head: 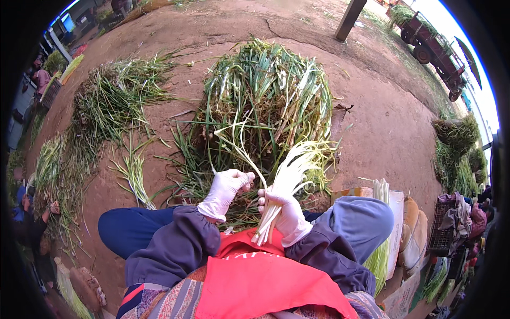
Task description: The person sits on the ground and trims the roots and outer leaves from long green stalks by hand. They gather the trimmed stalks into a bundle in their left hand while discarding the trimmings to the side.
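White gloves cover both hands. My right hand (pixel 285 213) is closed around a bunch of pale, trimmed leafy stalks (pixel 289 175), their white ends pointing down toward my red apron (pixel 263 283). To its left, my left hand (pixel 231 189) is raised with its thumb and fingertips together; whether something thin is between them I cannot tell. One long bent stalk (pixel 249 159) rises from beside the bunch. Just beyond the hands stands a large heap of green, long-leaved plants (pixel 267 91) with brown roots and dry leaves.
Loose green plants (pixel 115 95) lie on the earthen floor at left, with a small bunch (pixel 136 175) near my left knee. Pale stalks (pixel 378 255) and a cardboard box (pixel 394 227) are by my right knee. A post (pixel 350 20), loaded trailer (pixel 432 44) and other people stand farther off.
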A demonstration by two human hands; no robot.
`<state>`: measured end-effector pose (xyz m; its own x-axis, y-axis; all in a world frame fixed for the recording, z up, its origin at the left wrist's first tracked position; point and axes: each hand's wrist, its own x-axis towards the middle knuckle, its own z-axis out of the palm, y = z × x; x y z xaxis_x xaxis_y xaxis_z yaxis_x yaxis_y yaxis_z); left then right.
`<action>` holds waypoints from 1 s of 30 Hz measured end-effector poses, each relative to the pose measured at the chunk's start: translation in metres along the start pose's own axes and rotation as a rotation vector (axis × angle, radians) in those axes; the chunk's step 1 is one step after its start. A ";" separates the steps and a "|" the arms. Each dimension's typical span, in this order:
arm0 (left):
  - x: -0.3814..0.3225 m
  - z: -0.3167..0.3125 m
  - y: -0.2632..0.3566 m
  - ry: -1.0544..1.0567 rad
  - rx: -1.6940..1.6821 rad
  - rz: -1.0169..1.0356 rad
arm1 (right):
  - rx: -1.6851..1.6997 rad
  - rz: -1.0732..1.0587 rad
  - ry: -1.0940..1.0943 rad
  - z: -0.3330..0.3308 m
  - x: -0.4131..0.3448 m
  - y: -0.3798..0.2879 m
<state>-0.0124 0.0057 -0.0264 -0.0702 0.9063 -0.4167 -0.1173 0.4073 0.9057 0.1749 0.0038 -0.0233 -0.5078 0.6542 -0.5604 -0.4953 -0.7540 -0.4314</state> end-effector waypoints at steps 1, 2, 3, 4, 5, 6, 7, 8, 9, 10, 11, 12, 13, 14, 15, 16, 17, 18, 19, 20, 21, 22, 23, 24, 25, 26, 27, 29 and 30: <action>0.009 -0.011 -0.002 0.163 0.078 0.019 | 0.020 -0.001 0.031 -0.001 -0.001 -0.005; 0.018 -0.027 -0.002 0.292 0.270 0.065 | 0.049 -0.017 0.026 -0.002 -0.003 -0.008; 0.027 -0.040 -0.003 0.401 0.452 0.128 | 0.074 -0.013 0.023 -0.002 -0.003 -0.011; 0.032 -0.045 -0.007 0.334 0.330 0.069 | 0.079 0.007 0.021 -0.002 -0.005 -0.014; 0.037 -0.049 -0.010 0.295 0.234 -0.036 | 0.090 0.043 0.053 -0.001 -0.004 -0.015; 0.042 -0.047 -0.013 0.152 -0.026 -0.096 | 0.095 0.002 0.009 0.000 -0.006 -0.015; 0.046 -0.045 -0.015 0.026 -0.066 -0.107 | 0.085 0.012 0.032 0.001 -0.006 -0.014; 0.053 -0.037 -0.016 0.005 -0.227 -0.108 | 0.087 0.017 0.031 0.002 -0.006 -0.014; 0.059 -0.030 -0.015 -0.076 -0.415 -0.089 | 0.098 0.013 0.006 0.002 -0.007 -0.014; 0.067 -0.025 -0.013 -0.091 -0.566 -0.126 | 0.092 0.024 0.022 0.002 -0.008 -0.015; 0.075 -0.022 -0.009 -0.062 -0.685 -0.143 | 0.095 0.026 0.012 0.001 -0.009 -0.017; 0.083 -0.021 -0.005 -0.059 -0.707 -0.120 | 0.099 0.027 0.001 0.000 -0.011 -0.019; 0.089 -0.022 -0.001 -0.081 -0.744 -0.100 | 0.113 0.037 -0.021 -0.002 -0.014 -0.022; 0.096 -0.023 0.003 -0.024 -0.681 -0.099 | 0.087 0.008 -0.043 -0.003 -0.017 -0.025; 0.101 -0.027 0.007 -0.027 -0.692 -0.095 | 0.140 0.027 -0.036 -0.004 -0.021 -0.029; 0.105 -0.028 0.009 -0.043 -0.726 -0.107 | 0.136 0.025 -0.046 -0.006 -0.023 -0.032; 0.108 -0.030 0.011 -0.029 -0.769 -0.120 | 0.136 0.030 -0.027 -0.007 -0.026 -0.036; 0.110 -0.031 0.013 -0.066 -0.775 -0.108 | 0.120 0.026 -0.049 -0.008 -0.028 -0.039; 0.111 -0.033 0.014 -0.081 -0.738 -0.136 | 0.114 0.050 -0.086 -0.008 -0.028 -0.043; 0.111 -0.035 0.015 -0.047 -0.704 -0.108 | 0.120 0.071 -0.096 -0.009 -0.029 -0.047; 0.110 -0.035 0.016 -0.092 -0.682 -0.077 | 0.160 0.097 -0.138 -0.009 -0.028 -0.050; 0.107 -0.036 0.018 -0.068 -0.628 -0.066 | 0.190 0.125 -0.153 -0.010 -0.028 -0.054; 0.102 -0.034 0.020 -0.035 -0.549 -0.041 | 0.209 0.113 -0.188 -0.010 -0.026 -0.056; 0.096 -0.032 0.021 -0.055 -0.485 -0.093 | 0.230 0.079 -0.190 -0.009 -0.024 -0.059; 0.085 -0.030 0.022 -0.049 -0.422 -0.133 | 0.275 0.060 -0.243 -0.008 -0.023 -0.062; 0.077 -0.025 0.024 -0.053 -0.292 -0.214 | 0.348 0.052 -0.284 -0.005 -0.019 -0.063; 0.065 -0.017 0.022 -0.171 -0.227 -0.229 | 0.382 0.031 -0.309 -0.003 -0.016 -0.065; 0.035 0.007 0.012 -0.634 -0.289 -0.084 | 0.311 -0.036 -0.273 0.002 -0.009 -0.068; 0.021 0.017 0.007 -0.844 -0.255 -0.092 | 0.266 -0.047 -0.323 0.004 -0.006 -0.070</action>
<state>0.0024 0.0299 -0.0275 0.6927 0.6931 -0.1996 -0.3104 0.5363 0.7848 0.2097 0.0529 0.0136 -0.6544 0.7041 -0.2758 -0.6662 -0.7094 -0.2302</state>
